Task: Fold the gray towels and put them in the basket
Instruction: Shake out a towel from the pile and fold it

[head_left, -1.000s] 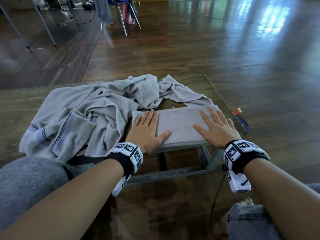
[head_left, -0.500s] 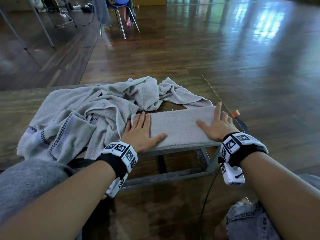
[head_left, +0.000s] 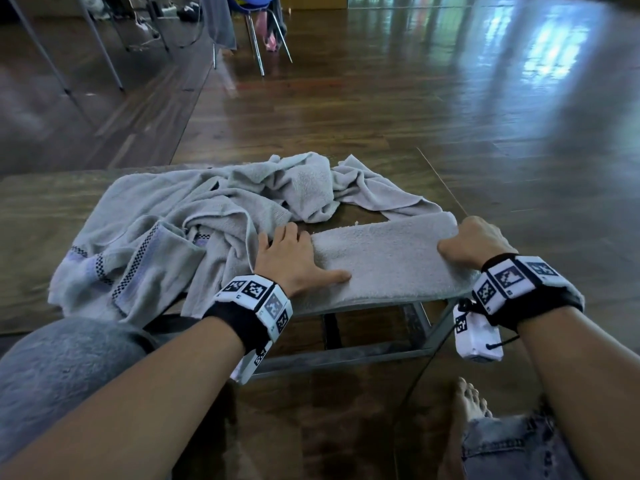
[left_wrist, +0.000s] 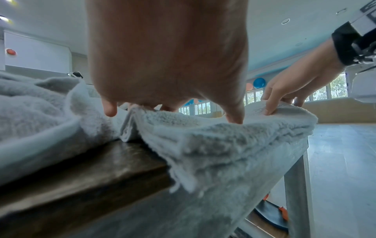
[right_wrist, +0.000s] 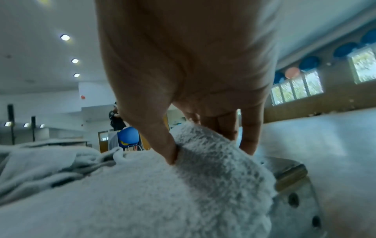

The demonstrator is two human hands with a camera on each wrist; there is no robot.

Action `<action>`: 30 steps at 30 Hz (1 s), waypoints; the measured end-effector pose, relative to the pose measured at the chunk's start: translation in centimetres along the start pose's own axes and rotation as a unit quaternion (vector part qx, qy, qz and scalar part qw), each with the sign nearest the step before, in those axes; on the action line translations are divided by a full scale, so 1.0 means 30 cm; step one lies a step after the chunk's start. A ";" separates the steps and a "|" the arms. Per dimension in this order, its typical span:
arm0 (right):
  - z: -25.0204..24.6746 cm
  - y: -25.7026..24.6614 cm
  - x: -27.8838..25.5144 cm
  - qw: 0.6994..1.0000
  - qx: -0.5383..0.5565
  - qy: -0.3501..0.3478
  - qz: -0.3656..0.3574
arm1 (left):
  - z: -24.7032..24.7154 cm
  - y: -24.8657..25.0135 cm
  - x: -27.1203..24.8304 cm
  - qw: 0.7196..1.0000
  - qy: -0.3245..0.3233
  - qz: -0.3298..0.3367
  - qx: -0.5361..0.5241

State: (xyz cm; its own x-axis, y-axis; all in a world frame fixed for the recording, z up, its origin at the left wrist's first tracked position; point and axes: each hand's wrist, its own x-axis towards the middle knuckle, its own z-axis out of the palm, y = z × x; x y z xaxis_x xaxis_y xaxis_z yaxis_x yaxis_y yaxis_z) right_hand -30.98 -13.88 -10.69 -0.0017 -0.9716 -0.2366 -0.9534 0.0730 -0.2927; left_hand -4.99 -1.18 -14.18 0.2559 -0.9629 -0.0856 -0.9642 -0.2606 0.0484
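Note:
A folded gray towel (head_left: 388, 261) lies along the near right edge of the low wooden table (head_left: 34, 237). My left hand (head_left: 291, 261) grips its left end, thumb on top and fingers curled down over the end. At the right end my right hand (head_left: 471, 242) grips too, thumb on top and fingers wrapped round the fold. The left wrist view shows the left hand (left_wrist: 168, 64) over the towel (left_wrist: 223, 145) and the right hand (left_wrist: 289, 90) beyond. In the right wrist view the right hand (right_wrist: 189, 72) pinches the towel (right_wrist: 162, 193). No basket is in view.
A heap of unfolded gray towels (head_left: 166, 230), one with a checked border, covers the table's left and back. The table's metal frame (head_left: 346, 355) shows below. My gray-clad knee (head_left: 62, 368) is at the left, my bare foot (head_left: 467, 403) at the right. A chair (head_left: 263, 29) stands far back.
Both hands lay flat on the folded towel; they have slid apart to its two ends and now curl round them. The right end is slightly raised.

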 end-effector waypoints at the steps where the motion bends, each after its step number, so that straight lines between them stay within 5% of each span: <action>1: -0.006 -0.002 0.004 1.000 0.002 -0.014 0.000 | 0.000 0.001 0.002 1.000 -0.002 -0.005 -0.002; 6: 0.001 0.004 0.017 0.996 -0.047 -0.074 -0.010 | -0.009 -0.002 0.001 0.999 0.000 -0.023 -0.036; 14: -0.040 -0.012 0.019 0.997 0.004 -0.071 -0.036 | -0.057 0.006 -0.006 0.993 0.031 -0.025 -0.111; 17: -0.075 -0.065 0.007 0.992 0.055 0.030 -0.107 | -0.058 0.005 -0.014 0.986 0.029 -0.018 -0.162; 21: -0.067 -0.150 -0.018 0.917 0.155 0.260 -0.260 | -0.050 -0.014 -0.032 0.967 0.011 -0.033 -0.253; 23: -0.046 -0.153 -0.015 0.902 0.132 0.290 -0.293 | -0.051 -0.019 -0.040 0.961 -0.005 -0.043 -0.273; 27: 0.019 -0.100 -0.028 0.936 0.060 0.083 -0.337 | -0.077 -0.009 -0.051 0.951 -0.065 -0.032 -0.300; 30: 0.080 -0.052 -0.098 0.928 0.006 -0.040 -0.370 | -0.093 0.017 -0.047 0.937 -0.057 -0.012 -0.345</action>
State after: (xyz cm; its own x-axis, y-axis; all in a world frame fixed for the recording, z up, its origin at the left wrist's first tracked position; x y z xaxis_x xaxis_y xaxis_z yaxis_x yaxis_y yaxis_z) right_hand -28.75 -10.58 -11.76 0.6744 -0.7376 -0.0338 -0.6816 -0.6042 -0.4128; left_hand -5.66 -0.16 -11.26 0.2297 -0.9529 -0.1980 -0.6744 -0.3025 0.6736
